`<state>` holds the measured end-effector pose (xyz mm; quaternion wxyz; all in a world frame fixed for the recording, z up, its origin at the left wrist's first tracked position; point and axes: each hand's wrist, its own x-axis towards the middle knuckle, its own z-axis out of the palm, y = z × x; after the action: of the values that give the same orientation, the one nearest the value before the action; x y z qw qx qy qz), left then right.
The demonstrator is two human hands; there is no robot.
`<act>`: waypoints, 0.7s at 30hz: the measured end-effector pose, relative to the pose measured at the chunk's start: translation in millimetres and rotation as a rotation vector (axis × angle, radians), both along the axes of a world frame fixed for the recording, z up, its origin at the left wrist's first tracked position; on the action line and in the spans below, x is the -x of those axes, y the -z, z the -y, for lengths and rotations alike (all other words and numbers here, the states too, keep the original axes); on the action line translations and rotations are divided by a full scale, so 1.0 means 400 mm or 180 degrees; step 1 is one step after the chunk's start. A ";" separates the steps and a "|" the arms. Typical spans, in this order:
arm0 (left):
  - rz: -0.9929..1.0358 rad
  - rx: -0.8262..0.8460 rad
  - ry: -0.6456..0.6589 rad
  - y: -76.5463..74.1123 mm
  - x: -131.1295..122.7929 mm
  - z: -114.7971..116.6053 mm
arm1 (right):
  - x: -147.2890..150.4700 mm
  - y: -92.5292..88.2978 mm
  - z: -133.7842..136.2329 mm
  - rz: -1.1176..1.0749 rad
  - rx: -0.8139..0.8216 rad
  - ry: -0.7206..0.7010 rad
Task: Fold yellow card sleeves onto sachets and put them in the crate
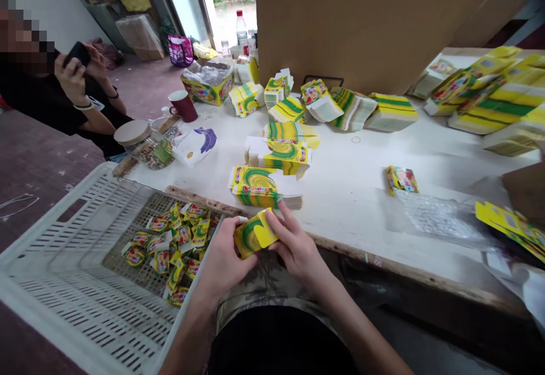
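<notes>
Between my two hands, just off the table's front edge, is a small yellow and green carton (251, 237). My left hand (224, 255) is closed round its left end. The fingers of my right hand (293, 243) grip its right end, where a yellow flap stands out. Past my hands, a stack of flat cartons (258, 185) lies at the table edge, with another flat stack (281, 152) behind it. Down to the left, several small folded cartons (183, 236) lie loose in a white plastic crate (55, 250).
On the white table (340, 193) stand a lidded jar (147, 145), a maroon mug (184, 106) and a row of carton stacks (355, 108). A clear plastic bag (438, 216) lies right. Beyond the crate, a person (85, 85) holds up a phone.
</notes>
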<state>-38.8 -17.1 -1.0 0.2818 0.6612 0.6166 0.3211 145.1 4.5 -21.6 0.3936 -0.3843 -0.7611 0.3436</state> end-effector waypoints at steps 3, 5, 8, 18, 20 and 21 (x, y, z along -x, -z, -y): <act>-0.0182 -0.0102 0.0069 -0.018 0.023 0.005 | -0.019 0.001 -0.007 0.0221 -0.0119 -0.0282; -0.0193 -0.0099 0.0097 -0.026 0.031 0.004 | -0.032 -0.011 -0.016 0.0313 -0.0059 -0.0339; -0.0130 -0.0104 0.0114 -0.036 0.035 0.001 | -0.048 -0.033 -0.028 0.0490 0.0032 -0.0570; -0.0093 -0.0103 0.0187 -0.039 0.024 -0.010 | -0.057 -0.029 -0.025 0.0381 -0.0034 -0.0347; -0.0146 -0.0113 0.0039 -0.031 0.021 -0.013 | -0.057 -0.031 -0.029 0.0380 -0.0046 -0.0275; -0.0182 -0.0133 -0.0046 -0.028 0.020 -0.015 | -0.055 -0.031 -0.031 0.0368 -0.0072 -0.0187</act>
<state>-46.7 -11.2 10.3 0.2479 0.6714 0.6223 0.3170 167.1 17.0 -9.2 0.3430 -0.3765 -0.7974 0.3237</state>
